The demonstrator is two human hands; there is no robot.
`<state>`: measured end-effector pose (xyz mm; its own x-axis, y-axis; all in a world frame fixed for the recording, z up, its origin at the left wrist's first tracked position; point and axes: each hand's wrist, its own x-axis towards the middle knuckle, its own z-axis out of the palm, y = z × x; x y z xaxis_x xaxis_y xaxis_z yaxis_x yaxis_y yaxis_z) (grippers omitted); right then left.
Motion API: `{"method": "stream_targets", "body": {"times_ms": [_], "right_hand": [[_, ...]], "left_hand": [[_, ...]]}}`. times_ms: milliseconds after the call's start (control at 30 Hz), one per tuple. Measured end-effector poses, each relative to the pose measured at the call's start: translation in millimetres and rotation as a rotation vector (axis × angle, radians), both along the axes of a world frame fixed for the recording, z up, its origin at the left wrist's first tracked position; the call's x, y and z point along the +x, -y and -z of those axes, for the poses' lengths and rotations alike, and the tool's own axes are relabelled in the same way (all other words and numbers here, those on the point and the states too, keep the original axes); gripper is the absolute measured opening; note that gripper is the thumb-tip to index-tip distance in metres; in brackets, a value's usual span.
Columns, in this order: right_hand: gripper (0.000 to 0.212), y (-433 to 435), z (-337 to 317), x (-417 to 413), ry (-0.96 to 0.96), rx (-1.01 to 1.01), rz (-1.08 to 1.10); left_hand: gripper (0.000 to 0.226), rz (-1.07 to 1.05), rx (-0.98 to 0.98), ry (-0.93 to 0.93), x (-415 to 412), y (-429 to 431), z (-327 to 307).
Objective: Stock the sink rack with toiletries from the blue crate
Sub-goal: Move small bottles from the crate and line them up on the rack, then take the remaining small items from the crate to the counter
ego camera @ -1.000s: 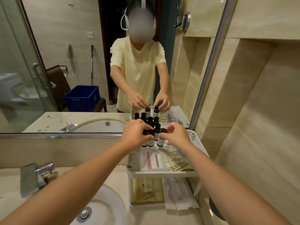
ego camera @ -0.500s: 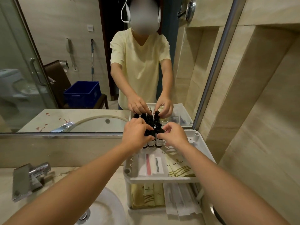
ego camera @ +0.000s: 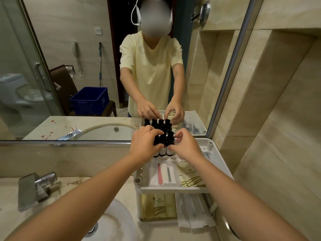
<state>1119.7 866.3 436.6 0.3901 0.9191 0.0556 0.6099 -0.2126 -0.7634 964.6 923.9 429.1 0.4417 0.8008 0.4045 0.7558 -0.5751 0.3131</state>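
Basin [ego camera: 112, 221]: nearest me, left of the white rack [ego camera: 173, 189].
Lower shelf: yellow sachets [ego camera: 159, 207].
Top shelf, front: flat packets [ego camera: 163, 174] side by side.
My left hand [ego camera: 145, 144]: fingers curled round the dark bottles [ego camera: 163, 150] at top shelf rear.
My right hand [ego camera: 186, 146]: fingertips pinching the same cluster from the right.
Blue crate [ego camera: 89, 100]: seen only in the mirror [ego camera: 52, 49], well behind me.

Left hand [ego camera: 144, 143] and right hand [ego camera: 185, 145] grip clustered small dark bottles with black caps [ego camera: 164, 148] on the top tier of a white plastic rack [ego camera: 173, 190]; blue plastic crate [ego camera: 89, 100] reflected in mirror [ego camera: 52, 49]
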Motion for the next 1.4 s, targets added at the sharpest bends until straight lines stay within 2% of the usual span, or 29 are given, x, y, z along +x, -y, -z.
{"method": "stream_targets", "body": {"times_ms": [200,467,833,1167,1400], "right_hand": [[0.029,23,-2,-14,0.303,0.106,-0.021],[0.049,47,-5,-63,0.496,0.044,-0.262],[0.050,61,-12,-165,0.562,0.036,-0.476],[0.050,85,-10,-290,0.611,0.017,-0.681],[0.044,116,1,-385,0.664,-0.001,-0.826]], "left_hand": [[0.041,-0.021,0.018,0.069,-21,20,2],[0.039,-0.065,-0.035,0.119,-73,58,4],[0.048,-0.241,-0.117,0.130,-190,113,6],[0.047,-0.436,-0.211,0.176,-311,165,9],[0.045,-0.584,-0.286,0.143,-405,225,25]]}}
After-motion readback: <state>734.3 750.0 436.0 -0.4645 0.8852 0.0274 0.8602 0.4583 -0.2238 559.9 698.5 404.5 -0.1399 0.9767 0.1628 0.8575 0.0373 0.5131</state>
